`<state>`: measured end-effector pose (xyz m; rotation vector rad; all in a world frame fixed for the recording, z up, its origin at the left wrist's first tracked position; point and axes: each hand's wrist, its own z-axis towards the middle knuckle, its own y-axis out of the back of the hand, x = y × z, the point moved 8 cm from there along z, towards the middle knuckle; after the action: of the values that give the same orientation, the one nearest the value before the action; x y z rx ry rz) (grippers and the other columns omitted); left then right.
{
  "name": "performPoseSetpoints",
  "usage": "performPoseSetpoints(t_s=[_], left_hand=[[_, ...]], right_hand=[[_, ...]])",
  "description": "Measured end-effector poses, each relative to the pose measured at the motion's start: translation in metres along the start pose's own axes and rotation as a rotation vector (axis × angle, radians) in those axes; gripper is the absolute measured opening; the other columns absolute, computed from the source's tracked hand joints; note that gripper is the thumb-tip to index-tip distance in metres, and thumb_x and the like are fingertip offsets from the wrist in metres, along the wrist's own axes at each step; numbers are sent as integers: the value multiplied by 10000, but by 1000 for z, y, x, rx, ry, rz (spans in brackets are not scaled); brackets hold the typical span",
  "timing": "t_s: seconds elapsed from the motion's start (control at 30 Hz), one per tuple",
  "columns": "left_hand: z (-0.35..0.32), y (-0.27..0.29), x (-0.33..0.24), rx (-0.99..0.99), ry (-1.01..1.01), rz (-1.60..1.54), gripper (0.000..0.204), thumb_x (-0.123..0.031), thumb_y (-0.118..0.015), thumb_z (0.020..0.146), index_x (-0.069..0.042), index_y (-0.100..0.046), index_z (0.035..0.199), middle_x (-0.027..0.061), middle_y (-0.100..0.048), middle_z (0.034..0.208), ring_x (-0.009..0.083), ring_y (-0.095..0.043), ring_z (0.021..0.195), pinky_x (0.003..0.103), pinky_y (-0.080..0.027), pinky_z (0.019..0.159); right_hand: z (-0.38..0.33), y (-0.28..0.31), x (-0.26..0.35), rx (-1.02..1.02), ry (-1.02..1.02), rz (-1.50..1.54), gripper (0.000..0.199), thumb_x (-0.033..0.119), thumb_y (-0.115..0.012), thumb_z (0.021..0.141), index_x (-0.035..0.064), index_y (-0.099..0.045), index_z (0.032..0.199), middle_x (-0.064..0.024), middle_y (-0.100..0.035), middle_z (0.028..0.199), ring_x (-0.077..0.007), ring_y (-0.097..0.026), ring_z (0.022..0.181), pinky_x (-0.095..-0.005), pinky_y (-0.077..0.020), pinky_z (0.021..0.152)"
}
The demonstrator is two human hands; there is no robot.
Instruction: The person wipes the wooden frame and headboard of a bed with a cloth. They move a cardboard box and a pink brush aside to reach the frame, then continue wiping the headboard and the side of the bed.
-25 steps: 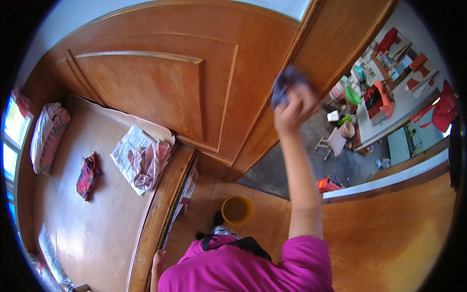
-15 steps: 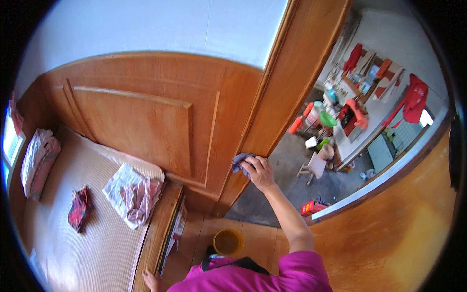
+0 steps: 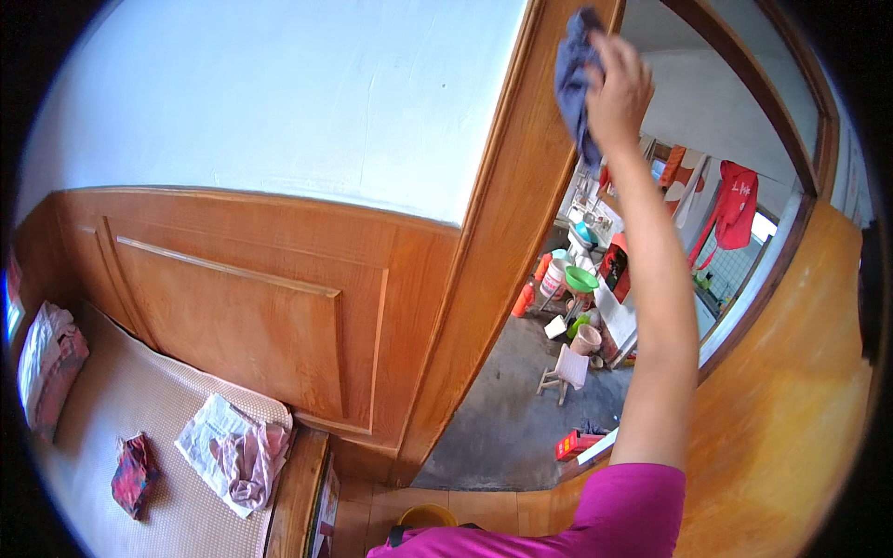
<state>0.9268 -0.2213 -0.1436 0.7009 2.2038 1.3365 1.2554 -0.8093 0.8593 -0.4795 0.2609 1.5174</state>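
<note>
Right hand (image 3: 619, 88) raised high on a fully extended arm, fingers clamped around a crumpled blue-grey cloth rag (image 3: 575, 79). The rag bunches on the hand's left side and hangs a little below the palm, pressed against the inner edge of the varnished wooden door frame post (image 3: 507, 232).

Key relation: the post lies directly to the left of the hand, touching the rag. Its long axis runs steeply upward, leaning slightly to the right in this view, from the floor near the bed up past the hand. The rag contacts the post near its upper end; most of the post's length lies below the hand.

Left hand: not visible; only a magenta short-sleeved shirt (image 3: 595, 516) shows at the lower edge. The right hand is therefore the only one near the post.

Surroundings: white plaster wall (image 3: 279, 102) above wooden wall panelling (image 3: 233, 307); a bed with a woven tan mat (image 3: 112, 437) at lower left, carrying crumpled white and pink clothing (image 3: 233, 451). Through the doorway, a small white stool (image 3: 566, 370) and a green plastic basin (image 3: 581, 279), well apart from the hand.
</note>
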Motion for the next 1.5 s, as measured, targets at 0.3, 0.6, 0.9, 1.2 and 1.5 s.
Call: performPoseSetpoints(t_s=[0.3, 0.6, 0.9, 1.2, 1.5], left_hand=[[10, 9, -25, 232, 33, -16, 1209, -831, -561, 758, -35, -182, 1585, 374, -62, 1607, 569, -123, 1475, 626, -229, 1183], [26, 29, -59, 206, -27, 39, 1212, -842, -563, 746, -44, -192, 1579, 385, -88, 1590, 575, -158, 1455, 625, -252, 1165], [24, 39, -102, 244, -97, 81, 1209, -849, -568, 736, -56, -205, 1573, 388, -120, 1575, 571, -199, 1436, 619, -280, 1147], [37, 42, -110, 241, -97, 88, 1206, -855, -572, 725, -67, -217, 1566, 392, -151, 1561, 566, -241, 1418, 613, -307, 1130], [31, 50, -133, 266, -122, 88, 1203, -862, -577, 715, -79, -230, 1560, 395, -183, 1546, 562, -283, 1399, 607, -335, 1112]], right_hand=[[73, -37, -81, -323, -102, 44, 356, 178, -661, 934, 95, -616, 1278, -172, -606, 1258, -392, -529, 1176, -485, -396, 1011], [-88, 7, 16, -179, -388, 265, 351, 283, -659, 943, 56, -620, 1208, -172, -581, 1098, -369, -538, 1078, -485, -398, 943], [55, -48, -117, -354, -665, 552, 419, 339, -616, 981, -30, -562, 1172, -246, -604, 1101, -439, -581, 1097, -486, -431, 974], [39, -26, -48, -258, -251, -64, 404, 278, -666, 941, 74, -582, 1280, -180, -544, 1269, -406, -462, 1226, -534, -360, 1031], [161, -38, -32, -179, -199, -238, 320, 123, -598, 911, 110, -574, 1230, -108, -591, 1267, -352, -525, 1194, -505, -424, 1001]])
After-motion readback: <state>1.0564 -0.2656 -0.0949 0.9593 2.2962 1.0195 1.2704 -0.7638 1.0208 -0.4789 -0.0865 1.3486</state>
